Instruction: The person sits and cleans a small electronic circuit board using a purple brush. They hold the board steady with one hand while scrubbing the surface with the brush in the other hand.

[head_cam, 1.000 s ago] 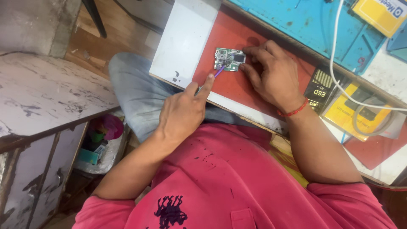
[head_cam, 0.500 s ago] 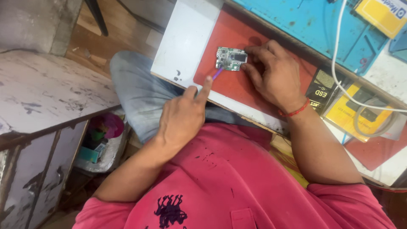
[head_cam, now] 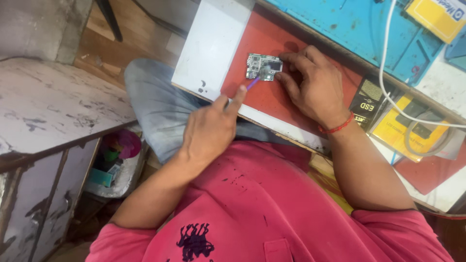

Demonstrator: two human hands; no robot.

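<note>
While your left hand (head_cam: 211,131) pinches a thin purple tool (head_cam: 252,84) between thumb and forefinger, its tip touches the lower edge of the small green circuit board (head_cam: 263,67), upper middle of the frame. Your right hand (head_cam: 313,87) lies flat, fingers (head_cam: 291,58) pressed on the board's right edge, pinning it, not wrapped around it. Board sits on a red mat (head_cam: 272,99), upper centre. White bench edge (head_cam: 206,48) left of the mat. Red thread band (head_cam: 336,128) on right wrist. Blue mat (head_cam: 354,24) along the top, white cable (head_cam: 388,73) crossing it, yellow device (head_cam: 412,133) at right, worn grey table (head_cam: 48,106) at left
</note>
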